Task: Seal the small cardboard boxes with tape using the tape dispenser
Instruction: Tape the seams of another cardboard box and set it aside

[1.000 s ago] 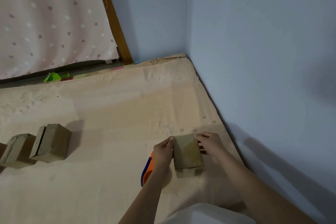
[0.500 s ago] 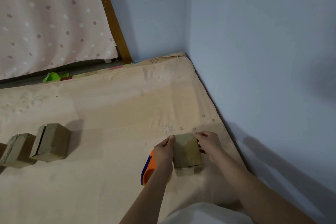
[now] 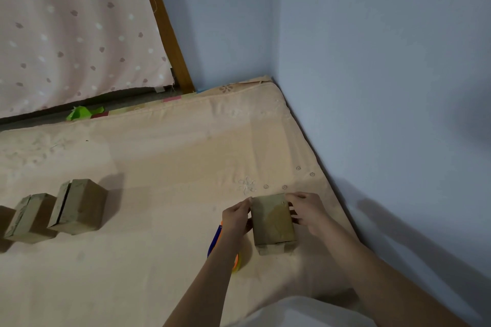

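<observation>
From the head camera, a small cardboard box (image 3: 273,219) stands on the mattress (image 3: 159,167) at about four o'clock in the frame, near the wall. The left hand (image 3: 236,218) grips its left side with curled fingers, and the right hand (image 3: 309,211) holds the right side, thumb on the top far edge.

The tape dispenser (image 3: 218,240), orange and blue, lies at the box's eight o'clock, mostly hidden under the left wrist. Two other boxes (image 3: 77,207) wait far off at nine o'clock, one showing a dark open seam.

Likely trouble: the mattress is soft, so pressing tape down may tip or sink the box and wrinkle the strip. Reaching blind for the dispenser means letting go on one side, and the flaps could spring apart. Whether tape already covers the top I cannot tell.
</observation>
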`<state>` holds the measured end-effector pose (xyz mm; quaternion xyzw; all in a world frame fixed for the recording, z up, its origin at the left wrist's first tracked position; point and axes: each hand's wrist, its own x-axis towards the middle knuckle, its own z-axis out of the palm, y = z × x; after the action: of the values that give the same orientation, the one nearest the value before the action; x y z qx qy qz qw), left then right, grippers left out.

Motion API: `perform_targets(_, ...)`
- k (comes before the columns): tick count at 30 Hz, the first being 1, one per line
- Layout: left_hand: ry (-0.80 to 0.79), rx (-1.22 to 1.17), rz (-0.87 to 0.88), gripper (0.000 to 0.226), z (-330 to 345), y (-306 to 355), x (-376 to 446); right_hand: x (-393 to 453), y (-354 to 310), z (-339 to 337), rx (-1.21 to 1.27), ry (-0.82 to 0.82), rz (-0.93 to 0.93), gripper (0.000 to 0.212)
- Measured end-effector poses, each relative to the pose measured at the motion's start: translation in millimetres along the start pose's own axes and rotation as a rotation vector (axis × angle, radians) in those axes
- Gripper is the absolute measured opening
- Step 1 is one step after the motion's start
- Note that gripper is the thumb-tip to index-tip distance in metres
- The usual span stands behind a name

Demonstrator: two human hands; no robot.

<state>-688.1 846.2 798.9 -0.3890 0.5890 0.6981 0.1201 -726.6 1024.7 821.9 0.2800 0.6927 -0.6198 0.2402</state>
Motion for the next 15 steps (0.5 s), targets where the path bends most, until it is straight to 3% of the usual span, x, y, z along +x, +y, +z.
perform_targets(4, 0.002, -0.015, -0.131, 0.031, 3, 23, -3, 4, -7, 2, 0.011, 0.011, 0.076, 0.027)
perform_targets(10, -0.070, 0.150, -0.125, 0.042, 7, 44, 6, 35, -15, 5, -0.158, -0.015, 0.120, 0.064)
perform_targets(15, -0.140, 0.139, -0.095, 0.032, 1, 45, 3, 10, -35, 5, -0.238, -0.079, 0.150, 0.043)
